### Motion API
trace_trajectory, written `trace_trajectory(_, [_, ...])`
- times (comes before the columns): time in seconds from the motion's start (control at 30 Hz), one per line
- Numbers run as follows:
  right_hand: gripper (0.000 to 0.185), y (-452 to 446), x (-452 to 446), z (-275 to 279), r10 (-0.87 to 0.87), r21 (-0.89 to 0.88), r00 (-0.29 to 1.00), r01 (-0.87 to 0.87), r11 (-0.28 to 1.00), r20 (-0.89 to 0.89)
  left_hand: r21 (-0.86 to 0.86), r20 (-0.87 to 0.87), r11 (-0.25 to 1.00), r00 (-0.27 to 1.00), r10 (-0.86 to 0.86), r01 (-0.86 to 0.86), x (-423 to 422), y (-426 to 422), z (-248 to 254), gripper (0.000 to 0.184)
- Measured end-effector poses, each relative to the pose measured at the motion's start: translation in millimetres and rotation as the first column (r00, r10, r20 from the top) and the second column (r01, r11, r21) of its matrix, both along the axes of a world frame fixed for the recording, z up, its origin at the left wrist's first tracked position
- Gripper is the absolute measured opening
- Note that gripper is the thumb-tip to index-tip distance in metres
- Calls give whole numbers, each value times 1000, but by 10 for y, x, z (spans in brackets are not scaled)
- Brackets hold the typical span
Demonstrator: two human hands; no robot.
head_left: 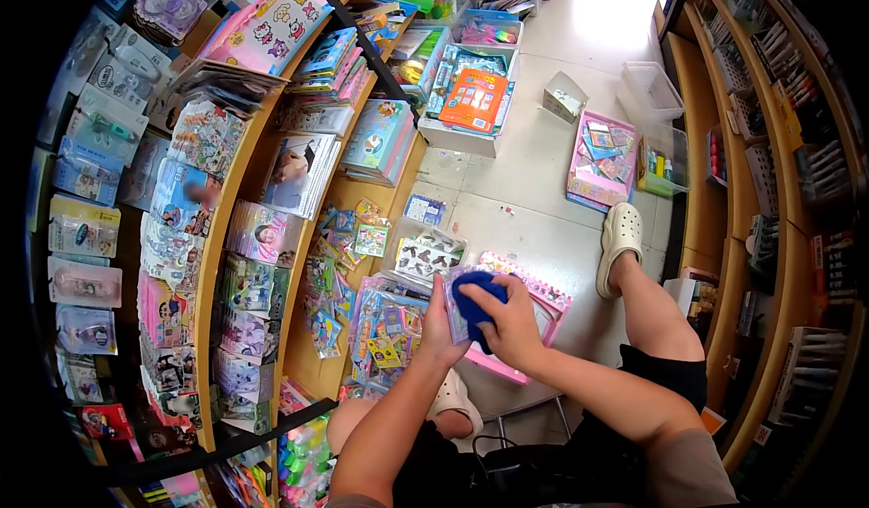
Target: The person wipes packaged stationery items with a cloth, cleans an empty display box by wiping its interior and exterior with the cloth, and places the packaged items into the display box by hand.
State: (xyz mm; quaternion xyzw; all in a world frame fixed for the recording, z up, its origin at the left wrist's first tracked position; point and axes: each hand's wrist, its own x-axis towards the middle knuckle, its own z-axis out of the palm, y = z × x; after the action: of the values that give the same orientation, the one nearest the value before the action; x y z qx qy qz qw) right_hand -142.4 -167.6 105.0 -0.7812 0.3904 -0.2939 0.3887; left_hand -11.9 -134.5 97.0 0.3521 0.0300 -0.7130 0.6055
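My left hand [439, 334] is closed on the edge of a thin, flat packet [455, 329] with a pale purple, shiny surface. Pressed against the packet's face is a bunched dark blue cloth [468, 311], gripped in my right hand [518, 327]. The cloth and fingers hide much of the packet, so its kind does not show. Below both hands, a pink tray with a patterned rim [554, 300] lies on the floor. A clear box of dark printed items [427, 256] sits just beyond my left hand.
Shelves of cards, booklets and packets [258, 282] rise on the left. On the right stands a wooden shelf of pens [765, 146]. Farther along the tiled floor [493, 214] are a white box of books [462, 137], a pink box of cards [593, 182] and clear bins [663, 157].
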Motion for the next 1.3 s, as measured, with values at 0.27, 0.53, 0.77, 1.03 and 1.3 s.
trace_trajectory(0.27, [55,-242,-68,-52,-207,160,974,220,962,-89,18,49,999,998,-40,39,75,94,-74,53])
trace_trajectory(0.53, [50,-136,-178,-73,-8,482,970,128,867,-244,59,35,994,995,-91,89,328,242,-93,58])
trace_trajectory(0.77, [49,-100,-118,99,100,504,968,31,863,-231,135,59,991,998,-35,27,508,369,-119,50])
trace_trajectory(1.03, [49,56,7,78,199,504,962,-80,860,-187,146,102,986,993,65,-80,799,606,-159,50])
trace_trajectory(1.3, [49,120,97,41,239,509,955,-122,852,-173,235,378,930,908,182,-284,1475,961,-543,35])
